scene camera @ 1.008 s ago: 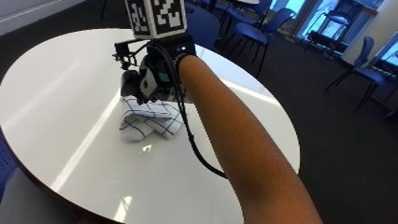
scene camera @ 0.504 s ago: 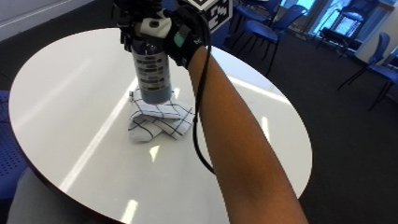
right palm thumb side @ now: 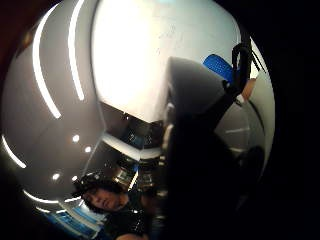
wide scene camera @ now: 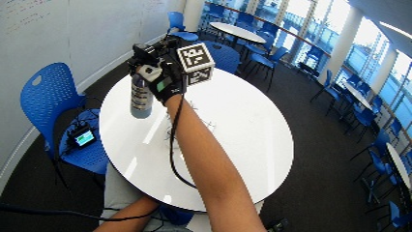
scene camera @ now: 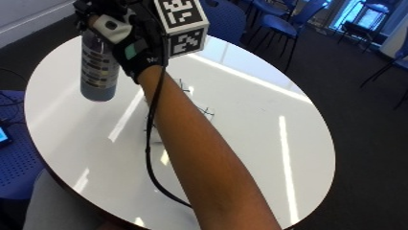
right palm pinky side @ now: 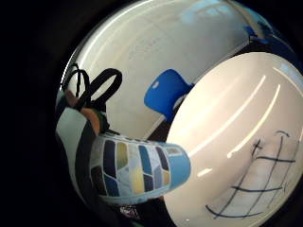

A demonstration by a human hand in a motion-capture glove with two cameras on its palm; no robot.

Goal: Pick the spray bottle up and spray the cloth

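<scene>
On the round white table (scene camera: 267, 143), among blue chairs (wide scene camera: 48, 104), the bottle (scene camera: 97, 67) hung upright in the air over the table's far-left part, its neck gripped by the curled fingers of the gloved right hand (scene camera: 130, 36), while the cloth (right palm pinky side: 255, 184) lay on the tabletop, mostly hidden behind the forearm.

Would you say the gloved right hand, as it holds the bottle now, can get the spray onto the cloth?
Probably yes. The right hand grips the bottle lifted clear of the table, and the cloth lies on the table nearby with nothing between them. I cannot tell which way the nozzle points.
</scene>
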